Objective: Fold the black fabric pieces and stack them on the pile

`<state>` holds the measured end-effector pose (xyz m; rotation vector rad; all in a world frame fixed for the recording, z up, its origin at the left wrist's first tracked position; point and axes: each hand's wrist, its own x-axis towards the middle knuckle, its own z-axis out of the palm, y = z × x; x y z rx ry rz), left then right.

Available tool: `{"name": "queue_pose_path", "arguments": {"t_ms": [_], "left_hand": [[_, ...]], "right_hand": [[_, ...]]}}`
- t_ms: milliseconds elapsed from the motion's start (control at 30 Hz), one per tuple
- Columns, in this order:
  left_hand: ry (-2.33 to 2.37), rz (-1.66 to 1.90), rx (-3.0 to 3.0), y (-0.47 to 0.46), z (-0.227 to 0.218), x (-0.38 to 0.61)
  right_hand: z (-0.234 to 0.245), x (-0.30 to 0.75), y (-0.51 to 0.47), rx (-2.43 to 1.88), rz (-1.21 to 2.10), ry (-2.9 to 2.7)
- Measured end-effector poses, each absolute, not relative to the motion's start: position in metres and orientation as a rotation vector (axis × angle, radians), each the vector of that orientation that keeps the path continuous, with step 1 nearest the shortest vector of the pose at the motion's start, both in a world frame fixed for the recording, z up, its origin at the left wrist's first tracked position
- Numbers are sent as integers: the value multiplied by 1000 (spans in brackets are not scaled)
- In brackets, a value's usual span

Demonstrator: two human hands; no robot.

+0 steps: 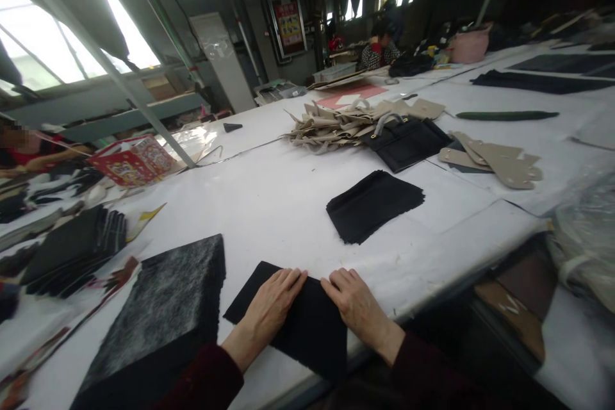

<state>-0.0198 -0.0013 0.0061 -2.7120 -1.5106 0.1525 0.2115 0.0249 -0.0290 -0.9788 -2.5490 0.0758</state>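
Note:
A black fabric piece (307,327) lies on the white tabletop at the near edge, one corner reaching over that edge. My left hand (271,301) presses on its far side, fingers together and curled at the fold. On the right, my right hand (355,304) pinches the same far edge, its thumb hidden. To the left rests a larger stack of black fabric with a greyish fuzzy top (168,301). Beyond my hands sits a separate stack of black fabric pieces (375,204) with ragged edges.
Farther back are a heap of beige pieces (336,125), a black handbag (408,141) and beige cut parts (504,160). A slanting pole (144,109) rises beside a red patterned bag (129,160). Other people sit at left and at the back. Clear plastic (586,237) hangs at right.

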Motion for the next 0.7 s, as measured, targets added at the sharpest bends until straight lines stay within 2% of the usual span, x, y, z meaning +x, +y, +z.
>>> {"name": "queue_pose_path", "arguments": {"t_ms": [300, 700], "left_hand": [[-1474, 271, -2658, -1, 10, -2], [-1445, 176, -2746, -4, 1, 4]], "right_hand": [[-25, 220, 22, -942, 39, -2596], [-28, 227, 19, -944, -31, -2595]]}}
